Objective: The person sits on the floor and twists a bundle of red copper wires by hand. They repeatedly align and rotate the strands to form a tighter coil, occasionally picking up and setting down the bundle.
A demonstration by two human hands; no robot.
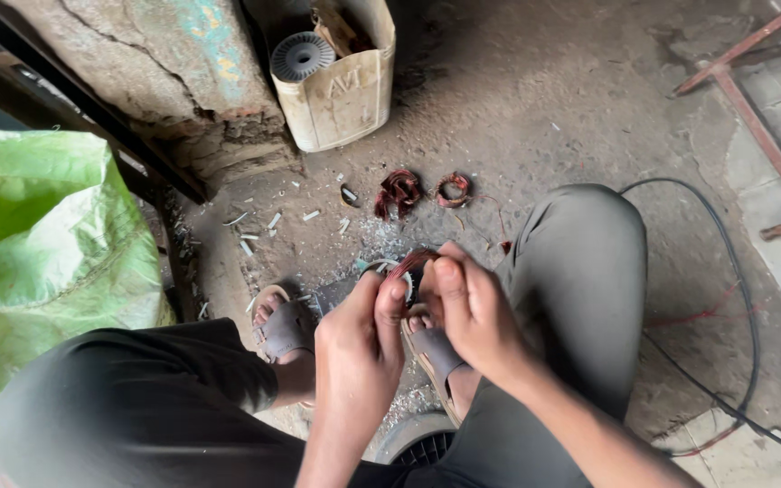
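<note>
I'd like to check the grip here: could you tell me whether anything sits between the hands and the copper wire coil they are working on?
Nothing visible does. The left hand and right hand both pinch the reddish copper wire coil directly with bare fingertips. Two other coils lie apart on the floor beyond.

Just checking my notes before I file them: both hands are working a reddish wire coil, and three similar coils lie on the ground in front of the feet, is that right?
Not quite: the head view shows two loose coils on the ground, not three. The left hand and right hand do share a reddish wire coil.
</note>
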